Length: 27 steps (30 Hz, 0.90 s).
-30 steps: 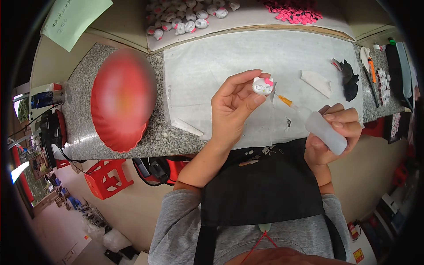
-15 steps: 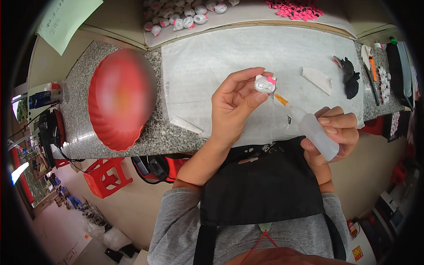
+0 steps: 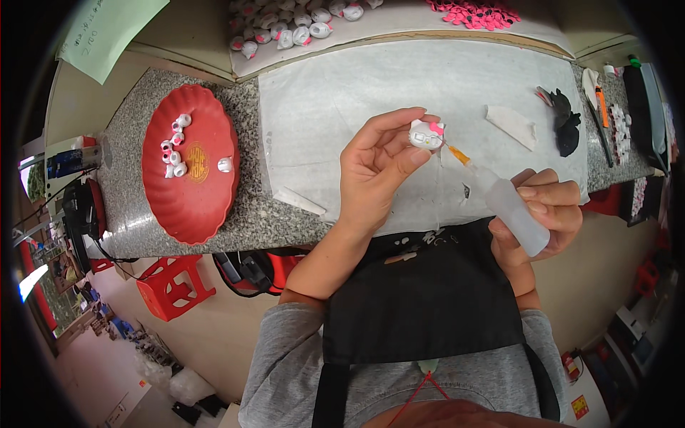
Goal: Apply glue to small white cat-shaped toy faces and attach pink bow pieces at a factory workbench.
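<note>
My left hand (image 3: 383, 165) pinches a small white cat-head figurine (image 3: 426, 135) between thumb and fingers, above the white work sheet. A pink bow sits on one ear, and pale frames like glasses lie across its front. In my right hand (image 3: 546, 210) is a translucent squeeze bottle (image 3: 515, 214), tilted with its orange needle tip (image 3: 460, 155) toward the figurine. The thin needle end reaches close to the figurine's right side; whether it touches I cannot tell. Fingers of the right hand wrap round the bottle body.
A red scalloped tray (image 3: 203, 214) with several white figurine heads stands at left. Many white heads (image 3: 285, 36) and pink pieces (image 3: 474, 14) lie on the back shelf. A folded white tissue (image 3: 511, 127), black cloth-like item (image 3: 567, 128) and orange-handled tool (image 3: 603, 110) lie right.
The bottle's needle tip has shifted slightly up and right, and the figurine has tilted a little in my left fingers. Both grips stay the same. The red tray, blurred before, shows its contents.
</note>
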Tool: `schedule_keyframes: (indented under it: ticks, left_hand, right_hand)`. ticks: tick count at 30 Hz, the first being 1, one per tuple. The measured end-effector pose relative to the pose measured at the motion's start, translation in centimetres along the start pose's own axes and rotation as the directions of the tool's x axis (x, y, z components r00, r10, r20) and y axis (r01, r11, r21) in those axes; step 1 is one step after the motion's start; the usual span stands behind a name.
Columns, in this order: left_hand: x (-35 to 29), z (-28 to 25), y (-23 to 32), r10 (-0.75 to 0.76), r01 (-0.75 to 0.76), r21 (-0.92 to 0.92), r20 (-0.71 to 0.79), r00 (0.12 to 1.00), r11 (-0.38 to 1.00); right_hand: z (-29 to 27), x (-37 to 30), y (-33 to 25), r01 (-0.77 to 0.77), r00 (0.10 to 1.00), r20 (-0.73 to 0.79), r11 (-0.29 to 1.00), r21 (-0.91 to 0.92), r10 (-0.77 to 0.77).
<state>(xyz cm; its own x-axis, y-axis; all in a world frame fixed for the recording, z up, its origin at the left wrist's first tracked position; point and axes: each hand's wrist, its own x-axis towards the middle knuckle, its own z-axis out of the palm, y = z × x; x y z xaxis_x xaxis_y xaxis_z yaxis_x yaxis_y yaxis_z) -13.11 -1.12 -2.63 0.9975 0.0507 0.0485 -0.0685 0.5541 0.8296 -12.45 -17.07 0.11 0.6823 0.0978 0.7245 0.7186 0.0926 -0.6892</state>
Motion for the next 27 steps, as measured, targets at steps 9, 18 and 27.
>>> schedule_keyframes:
  ticks: [9, 18, 27]
  left_hand:
    - [0.04, -0.04, -0.09, 0.003, -0.003, -0.008, 0.015, 1.000, 1.000]
    - [0.06, -0.17, -0.42, 0.169, -0.178, 0.237, 0.057, 0.984, 0.955]
    - [0.00, -0.15, -0.43, 0.200, -0.220, 0.333, 0.095, 0.975, 0.917]
  right_hand:
    - [0.45, 0.14, -0.13, -0.007, 0.999, 0.030, 0.997, -0.079, 0.010]
    - [0.45, 0.15, -0.16, -0.030, 0.999, 0.031, 0.997, -0.067, 0.032]
    - [0.36, -0.03, -0.07, -0.031, 0.999, 0.038, 0.999, -0.019, 0.032]
